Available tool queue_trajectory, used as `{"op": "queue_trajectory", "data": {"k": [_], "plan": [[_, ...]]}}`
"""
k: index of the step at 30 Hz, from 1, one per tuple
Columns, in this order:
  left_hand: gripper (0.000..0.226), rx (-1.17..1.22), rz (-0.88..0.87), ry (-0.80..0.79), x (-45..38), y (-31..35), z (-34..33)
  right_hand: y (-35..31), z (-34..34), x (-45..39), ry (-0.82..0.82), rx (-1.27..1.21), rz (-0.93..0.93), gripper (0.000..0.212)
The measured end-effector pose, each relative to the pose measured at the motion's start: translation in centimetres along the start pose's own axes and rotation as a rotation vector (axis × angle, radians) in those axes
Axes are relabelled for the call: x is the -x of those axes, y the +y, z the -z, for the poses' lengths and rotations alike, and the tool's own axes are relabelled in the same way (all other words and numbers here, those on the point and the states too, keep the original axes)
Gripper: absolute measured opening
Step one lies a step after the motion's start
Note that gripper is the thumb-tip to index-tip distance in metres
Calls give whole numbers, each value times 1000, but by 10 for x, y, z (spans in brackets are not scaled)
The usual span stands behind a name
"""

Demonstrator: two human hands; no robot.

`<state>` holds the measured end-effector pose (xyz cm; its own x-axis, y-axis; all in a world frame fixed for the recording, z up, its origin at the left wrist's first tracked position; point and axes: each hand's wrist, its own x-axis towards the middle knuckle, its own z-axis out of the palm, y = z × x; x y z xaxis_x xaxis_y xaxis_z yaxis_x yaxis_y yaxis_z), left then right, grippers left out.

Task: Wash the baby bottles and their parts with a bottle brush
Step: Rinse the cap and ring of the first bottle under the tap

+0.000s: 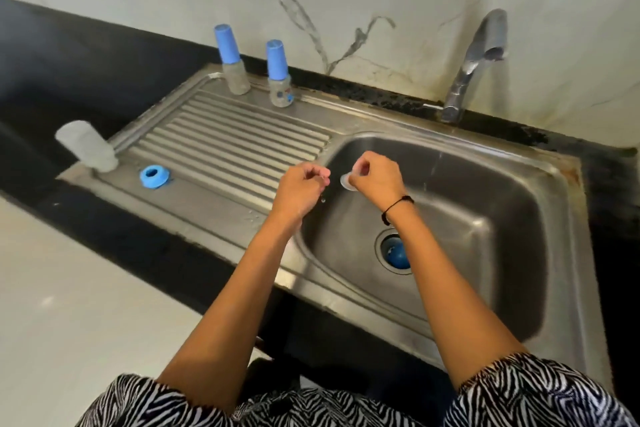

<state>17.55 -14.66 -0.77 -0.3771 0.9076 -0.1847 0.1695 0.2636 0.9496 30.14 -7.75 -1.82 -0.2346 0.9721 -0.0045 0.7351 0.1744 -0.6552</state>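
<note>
The right hand [375, 180] pinches a clear nipple [347, 181], base facing left; the left hand [302, 185] is curled, empty.

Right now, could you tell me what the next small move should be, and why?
Probably set the nipple, pinched in the right hand, on the drainboard by the blue ring. The left hand drips, the tap looks off, and no brush is in view.
</note>
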Motion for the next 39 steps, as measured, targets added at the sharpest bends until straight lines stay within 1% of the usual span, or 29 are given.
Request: {"op": "queue_trajectory", "data": {"k": [3,6,9,12,15,19,23,26,28,30,32,37,39], "plan": [[28,-31,-12,90,-3,-10,33,-29,-24,6,-34,-59,125,4],[20,-91,-38,163,-11,-18,64,-58,-53,10,-79,-55,242,7],[20,-199,-74,200,-21,-22,96,-90,-86,10,-118,-24,312,9],[21,-277,-85,165,-27,-27,129,-123,-116,10,-169,13,313,20],[23,-354,-85,163,-34,-40,165,-157,-147,6,-206,47,335,27],[25,-347,-55,156,-44,-56,218,-194,-186,-4,-230,105,378,19],[26,-336,-27,119,-57,-68,249,-198,-209,-10,-229,200,379,18],[25,-338,-34,74,-65,-74,256,-193,-214,-10,-217,285,350,24],[25,-346,-60,42,-69,-70,255,-189,-211,-9,-233,286,321,32],[24,-348,-104,27,-73,-65,251,-186,-203,-6,-259,209,294,46],[23,-332,-147,-2,-78,-57,243,-180,-190,-2,-225,100,221,53],[23,-329,-239,-112,-81,-35,206,-149,-151,8,-60,54,87,43],[24,-345,-238,-182,-78,-30,180,-131,-136,14,-7,10,17,39]]}}
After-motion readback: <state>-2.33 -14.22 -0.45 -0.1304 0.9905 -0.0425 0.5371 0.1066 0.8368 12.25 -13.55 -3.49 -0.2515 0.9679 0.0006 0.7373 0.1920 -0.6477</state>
